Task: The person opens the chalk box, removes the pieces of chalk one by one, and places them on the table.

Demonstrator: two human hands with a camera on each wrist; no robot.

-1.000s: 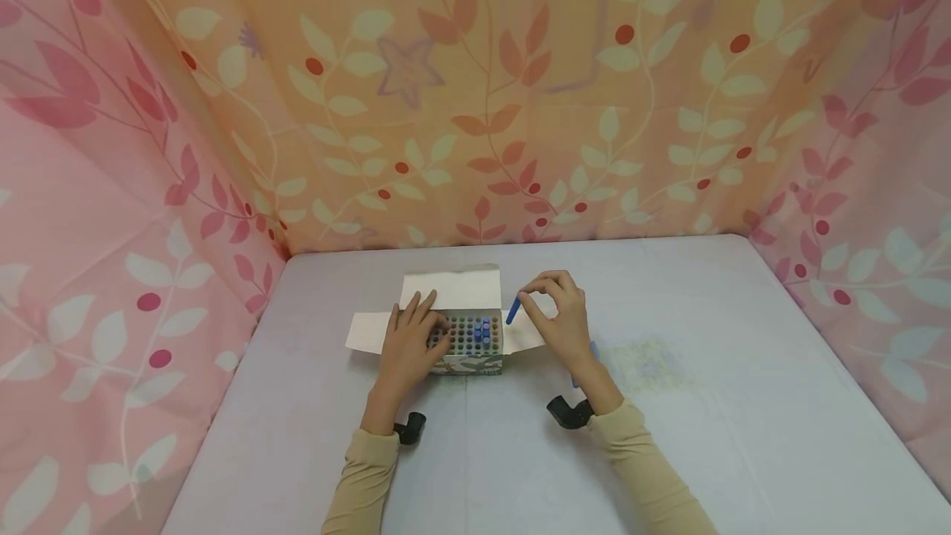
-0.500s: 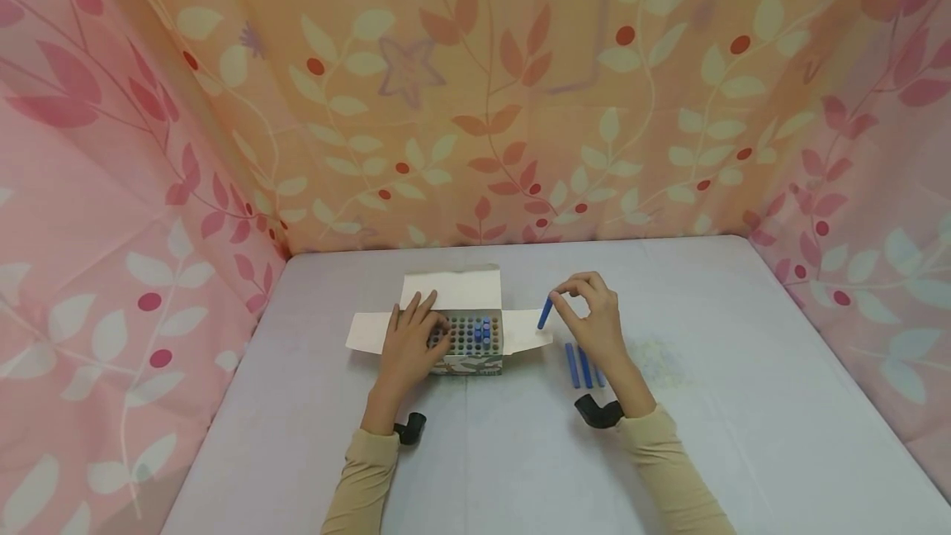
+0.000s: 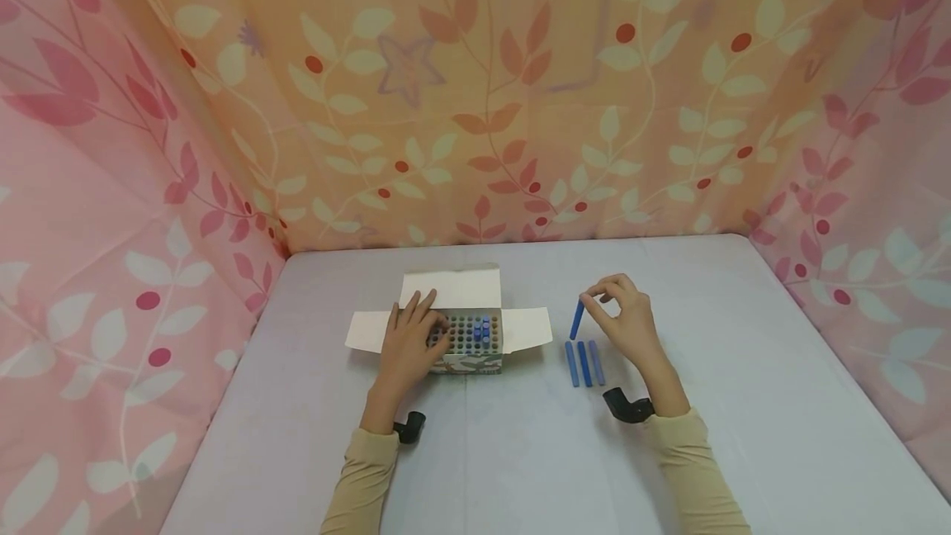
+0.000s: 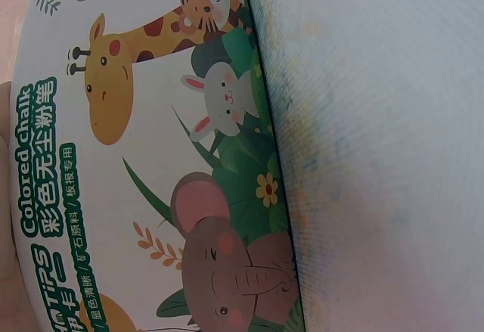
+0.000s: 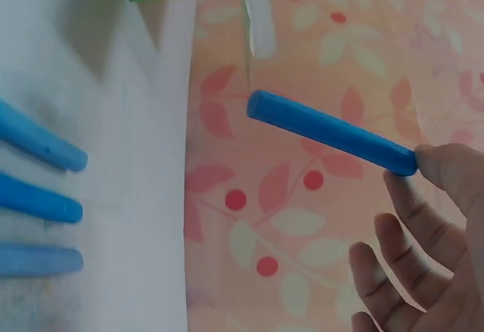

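Observation:
In the head view my left hand rests on the left part of an open box of colored chalk, its fingers spread over the rim. Several blue chalk sticks stick up from the holed insert inside; the hand covers the left holes. My right hand pinches a blue chalk stick by one end between thumb and fingertips. That stick hangs tilted in the air, right of the box. Below it, three bluish chalk sticks lie side by side on the table. Animal drawings and "Colored chalk" lettering cover the box front.
The box's white right flap, left flap and raised lid are folded out. A white cloth covers the table. Floral curtains hang behind and at both sides.
My right hand has moved right, away from the box, carrying the blue chalk stick to above the three lying sticks, which have come fully into view. The left hand has stayed put.

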